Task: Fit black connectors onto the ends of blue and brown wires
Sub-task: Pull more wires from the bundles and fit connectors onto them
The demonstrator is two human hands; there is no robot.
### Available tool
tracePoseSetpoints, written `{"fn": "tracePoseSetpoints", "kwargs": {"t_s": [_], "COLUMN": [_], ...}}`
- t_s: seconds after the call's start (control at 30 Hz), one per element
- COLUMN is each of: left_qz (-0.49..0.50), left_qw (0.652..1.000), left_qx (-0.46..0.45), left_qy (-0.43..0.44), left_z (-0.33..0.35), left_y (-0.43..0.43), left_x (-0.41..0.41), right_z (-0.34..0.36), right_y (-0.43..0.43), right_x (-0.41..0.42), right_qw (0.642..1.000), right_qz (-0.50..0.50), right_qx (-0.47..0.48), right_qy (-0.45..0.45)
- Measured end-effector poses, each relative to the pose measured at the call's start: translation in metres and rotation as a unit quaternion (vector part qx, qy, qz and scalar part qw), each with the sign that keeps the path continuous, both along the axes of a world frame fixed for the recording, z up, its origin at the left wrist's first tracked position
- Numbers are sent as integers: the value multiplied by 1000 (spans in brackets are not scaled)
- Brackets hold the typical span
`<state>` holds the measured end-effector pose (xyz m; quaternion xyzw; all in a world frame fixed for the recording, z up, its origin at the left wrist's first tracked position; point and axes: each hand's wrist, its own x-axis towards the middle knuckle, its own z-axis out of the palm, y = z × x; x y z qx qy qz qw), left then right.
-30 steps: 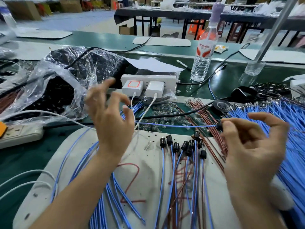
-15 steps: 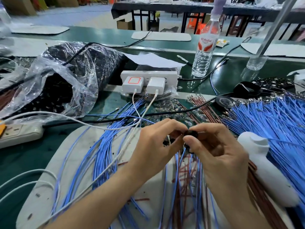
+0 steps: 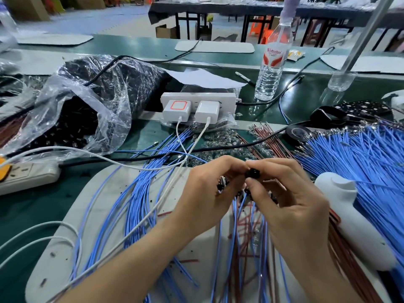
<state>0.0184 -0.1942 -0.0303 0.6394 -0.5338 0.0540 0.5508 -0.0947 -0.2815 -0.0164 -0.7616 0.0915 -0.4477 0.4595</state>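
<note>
Lying at the left, a crumpled clear plastic bag of black parts is seen; loose blue wires are spread over a pale grey mat; the left hand's grip is narrowed beside a small round black connector, its contents hidden, so it cannot be told; that connector is pinched in the right hand's fingertip grip; a dense blue wire bundle is fanned out rightmost.
</note>
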Motion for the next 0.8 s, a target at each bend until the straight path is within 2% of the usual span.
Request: {"fn": "tracePoseSetpoints", "kwargs": {"t_s": [0.37,0.6,0.8], "left_qz": [-7,-16,-18], "left_qw": [1000,1000,999], "left_qx": [-5,-6,-6], "left_qy": [-21,5,28], "left_z": [0,-1,-4], "left_y": [0,0,-1], "left_x": [-1,-1,0], "right_z": [0,-5,-5], "right_y": [-1,0,-1], "right_x": [-1,0,2], "right_qw": [1000,999,999], "right_qz": [25,21,28], "right_qx": [14,33,12], "right_qy": [-10,-15,-20]}}
